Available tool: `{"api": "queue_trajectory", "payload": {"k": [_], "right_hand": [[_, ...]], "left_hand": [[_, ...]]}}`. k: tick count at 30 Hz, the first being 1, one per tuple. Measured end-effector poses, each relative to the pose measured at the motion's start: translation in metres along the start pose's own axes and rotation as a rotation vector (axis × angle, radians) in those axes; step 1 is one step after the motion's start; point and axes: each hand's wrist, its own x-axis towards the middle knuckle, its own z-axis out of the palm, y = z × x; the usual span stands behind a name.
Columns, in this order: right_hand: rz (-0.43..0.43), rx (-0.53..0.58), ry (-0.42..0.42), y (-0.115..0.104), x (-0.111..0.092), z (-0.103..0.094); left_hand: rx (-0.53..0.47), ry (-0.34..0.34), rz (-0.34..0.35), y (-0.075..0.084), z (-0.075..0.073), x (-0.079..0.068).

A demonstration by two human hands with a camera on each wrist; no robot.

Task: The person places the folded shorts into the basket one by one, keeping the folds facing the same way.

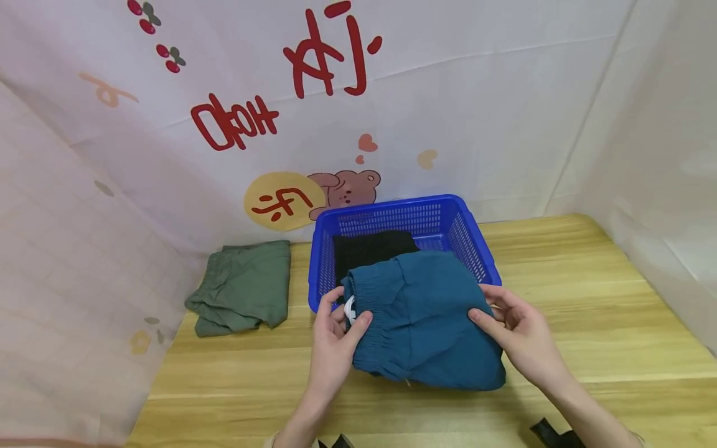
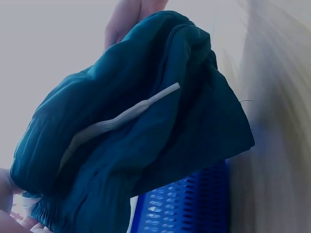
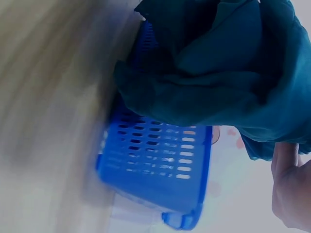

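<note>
A folded pair of teal shorts (image 1: 431,317) with a gathered elastic waistband is held up between both hands, in front of and partly over a blue basket (image 1: 392,208). My left hand (image 1: 333,348) pinches the waistband end, thumb on top. At the opposite end my right hand (image 1: 521,333) grips the folded edge, its thumb on the upper face. A white drawstring (image 2: 116,121) hangs along the fabric in the left wrist view. Seen from the right wrist, the shorts (image 3: 218,82) sag in loose folds above the basket (image 3: 160,160).
Black cloth (image 1: 372,249) lies inside the basket, partly covered from view by the shorts. To the left, a folded green garment (image 1: 246,286) lies on the wooden table (image 1: 588,298). A printed white curtain (image 1: 476,93) hangs behind. Black straps (image 1: 554,432) show near the front edge.
</note>
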Motion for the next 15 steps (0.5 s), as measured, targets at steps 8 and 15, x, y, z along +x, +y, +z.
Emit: {"api": "queue_trajectory", "payload": {"k": [8,15], "right_hand": [[-0.060,-0.026,-0.008,-0.023,0.022,0.000],[-0.137,-0.012,-0.038,-0.047,0.049,0.000]], "left_hand": [[0.038,-0.017,0.066,0.020,-0.012,0.008],[0.070,0.003,0.155,0.039,-0.022,0.022]]}}
